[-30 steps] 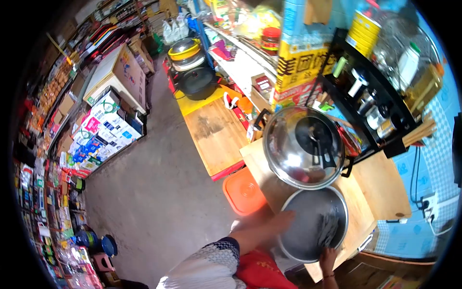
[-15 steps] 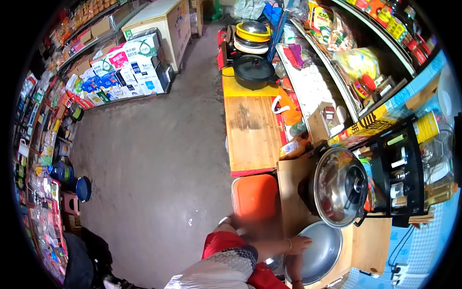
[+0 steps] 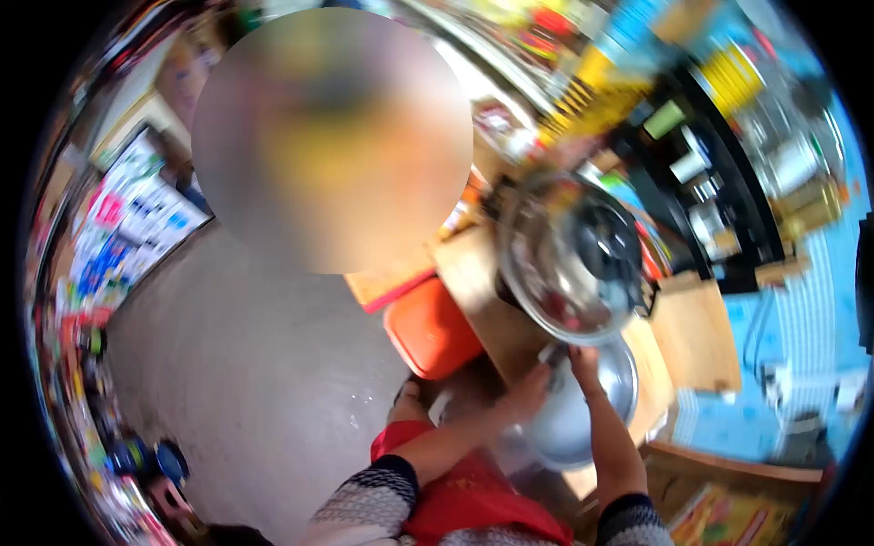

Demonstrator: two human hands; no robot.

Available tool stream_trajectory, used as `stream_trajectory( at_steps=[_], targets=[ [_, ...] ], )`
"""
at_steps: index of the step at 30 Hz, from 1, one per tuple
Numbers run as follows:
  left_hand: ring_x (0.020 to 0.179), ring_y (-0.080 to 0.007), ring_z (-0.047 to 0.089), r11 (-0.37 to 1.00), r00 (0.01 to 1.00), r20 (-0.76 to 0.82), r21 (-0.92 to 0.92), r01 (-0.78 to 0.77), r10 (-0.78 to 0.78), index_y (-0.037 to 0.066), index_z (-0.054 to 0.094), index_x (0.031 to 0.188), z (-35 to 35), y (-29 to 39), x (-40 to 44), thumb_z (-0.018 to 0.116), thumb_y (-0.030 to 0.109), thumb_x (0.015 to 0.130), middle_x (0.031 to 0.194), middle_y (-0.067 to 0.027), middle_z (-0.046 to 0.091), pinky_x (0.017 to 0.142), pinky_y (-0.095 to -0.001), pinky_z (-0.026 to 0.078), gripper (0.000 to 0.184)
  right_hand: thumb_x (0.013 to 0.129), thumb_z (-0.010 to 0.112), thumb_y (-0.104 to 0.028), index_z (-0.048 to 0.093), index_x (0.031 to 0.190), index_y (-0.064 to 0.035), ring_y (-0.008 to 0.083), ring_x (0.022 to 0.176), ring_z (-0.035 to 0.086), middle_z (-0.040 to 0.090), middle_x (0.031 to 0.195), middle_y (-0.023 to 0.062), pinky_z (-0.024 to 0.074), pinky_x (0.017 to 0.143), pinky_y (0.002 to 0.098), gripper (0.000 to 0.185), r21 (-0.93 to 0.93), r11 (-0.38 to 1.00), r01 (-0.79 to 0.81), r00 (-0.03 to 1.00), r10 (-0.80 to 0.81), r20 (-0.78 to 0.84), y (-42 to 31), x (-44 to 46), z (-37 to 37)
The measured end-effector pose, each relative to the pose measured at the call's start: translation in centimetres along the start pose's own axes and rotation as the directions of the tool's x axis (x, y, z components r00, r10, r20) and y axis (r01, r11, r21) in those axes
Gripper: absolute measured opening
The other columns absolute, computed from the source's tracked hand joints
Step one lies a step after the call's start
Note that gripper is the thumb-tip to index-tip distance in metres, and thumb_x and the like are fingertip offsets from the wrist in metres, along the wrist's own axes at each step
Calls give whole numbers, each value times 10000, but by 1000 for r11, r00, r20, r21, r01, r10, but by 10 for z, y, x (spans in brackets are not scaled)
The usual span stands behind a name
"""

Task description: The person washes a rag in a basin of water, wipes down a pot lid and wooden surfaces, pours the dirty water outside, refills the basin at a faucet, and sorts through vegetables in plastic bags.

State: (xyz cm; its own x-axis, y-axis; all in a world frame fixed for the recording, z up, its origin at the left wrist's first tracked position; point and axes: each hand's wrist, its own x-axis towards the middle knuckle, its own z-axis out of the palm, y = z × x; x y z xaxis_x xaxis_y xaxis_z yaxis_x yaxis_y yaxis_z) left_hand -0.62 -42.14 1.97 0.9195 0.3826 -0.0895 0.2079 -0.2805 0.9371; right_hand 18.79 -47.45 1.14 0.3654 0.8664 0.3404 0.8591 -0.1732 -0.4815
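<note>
A wide silver-grey metal bowl, wok-like in shape (image 3: 596, 419), stands on the wooden surface in front of me. My left hand (image 3: 528, 393) reaches to its left rim; motion smears the fingers, and a small pale shape shows beside them. At the bowl's far side, my right hand (image 3: 584, 364) is near or on the rim, just below the lidded pot. I cannot make out whether either hand grips the rim. Beyond the bowl sits a large pot with a see-through lid (image 3: 537, 273) and black knob.
An orange-lidded container (image 3: 432, 328) stands left of the counter (image 3: 482, 296). A black rack (image 3: 737, 182) with small items is on the right, by the blue wall (image 3: 819, 300). White and coloured cartons (image 3: 137, 227) are stacked far left. A blurred disc hides the upper middle.
My view has swung to the right and blurred. Both hands have moved to the bowl's far and left rim; my left hand was over the bowl before, my right at its near side.
</note>
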Motion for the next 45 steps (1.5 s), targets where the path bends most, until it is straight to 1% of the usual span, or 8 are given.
stream_trajectory(
  at_steps=[8, 16, 19, 26, 29, 35, 39, 45],
  targets=[
    [1211, -350, 326, 998, 993, -105, 32, -54, 57, -18, 348, 1245, 64, 7, 73, 510, 131, 788, 1305, -222, 329, 1009, -370, 270, 508, 767, 559, -87, 506, 1120, -98, 345, 838, 514, 519, 912, 164, 426, 731, 394, 357, 25, 601, -799, 587, 788, -184, 69, -72, -50],
    [1283, -271, 218, 706, 820, 172, -433, 560, -546, 186, 177, 1379, 123, 20, 165, 552, 283, 808, 1393, -147, 215, 990, -355, 275, 690, 740, 512, -9, 492, 1130, -135, 304, 917, 530, 502, 920, 131, 434, 776, 376, 410, -254, 722, -643, 721, 683, 115, 95, -122, -61],
    [1242, -272, 284, 482, 687, 341, -518, 707, -642, 198, 182, 1373, 136, 62, 181, 567, 309, 796, 1360, -136, 262, 946, -355, 335, 703, 713, 452, 28, 531, 1011, -40, 246, 920, 527, 527, 932, 109, 411, 811, 332, 316, 522, 638, -566, 685, 716, -132, 113, -124, -39],
    [654, -226, 562, -32, 579, 701, -648, 761, -416, 56, 559, 857, 146, 5, 203, 583, 355, 759, 766, -103, 569, 603, -361, 470, 315, 641, 439, 8, 511, 847, 0, 223, 854, 507, 501, 869, 108, 394, 789, 311, 219, 759, 512, -402, 776, 631, -14, 23, -61, -132],
    [848, -202, 560, -20, 649, 726, -663, 749, 225, 95, 534, 944, 147, -4, 203, 431, 475, 830, 922, -50, 583, 773, -368, 441, 410, 657, 470, -35, 514, 817, -10, 263, 795, 519, 505, 843, 135, 413, 741, 328, 168, 715, 611, -340, 763, 624, -170, 28, -63, -124],
    [1101, -292, 456, 394, 563, 144, -575, 717, -814, -1, 426, 1198, 123, 71, 190, 448, 539, 802, 1175, -172, 483, 930, -331, 359, 670, 782, 557, -162, 534, 1041, -71, 328, 856, 532, 540, 956, 152, 439, 709, 362, 275, 46, 622, -782, 623, 782, 4, 104, -130, -129],
    [1239, -312, 300, 833, 885, 82, 388, 395, -458, 17, 266, 1314, 112, 71, 190, 555, 499, 749, 1351, -166, 295, 996, -429, 281, 797, 780, 565, -173, 498, 1110, -98, 295, 1019, 478, 503, 1081, 128, 393, 838, 416, 344, -149, 738, -658, 753, 648, -114, 122, -141, -126],
    [1227, -232, 326, 297, 838, 543, 792, -533, 57, 74, 318, 1296, 152, 47, 197, 513, 241, 813, 1315, -137, 352, 1006, -552, 173, 546, 760, 562, -118, 474, 1146, -110, 290, 1130, 404, 447, 1188, 117, 257, 948, 526, 396, -208, 820, -533, 835, 549, 25, 106, -149, -112]
  ],
)
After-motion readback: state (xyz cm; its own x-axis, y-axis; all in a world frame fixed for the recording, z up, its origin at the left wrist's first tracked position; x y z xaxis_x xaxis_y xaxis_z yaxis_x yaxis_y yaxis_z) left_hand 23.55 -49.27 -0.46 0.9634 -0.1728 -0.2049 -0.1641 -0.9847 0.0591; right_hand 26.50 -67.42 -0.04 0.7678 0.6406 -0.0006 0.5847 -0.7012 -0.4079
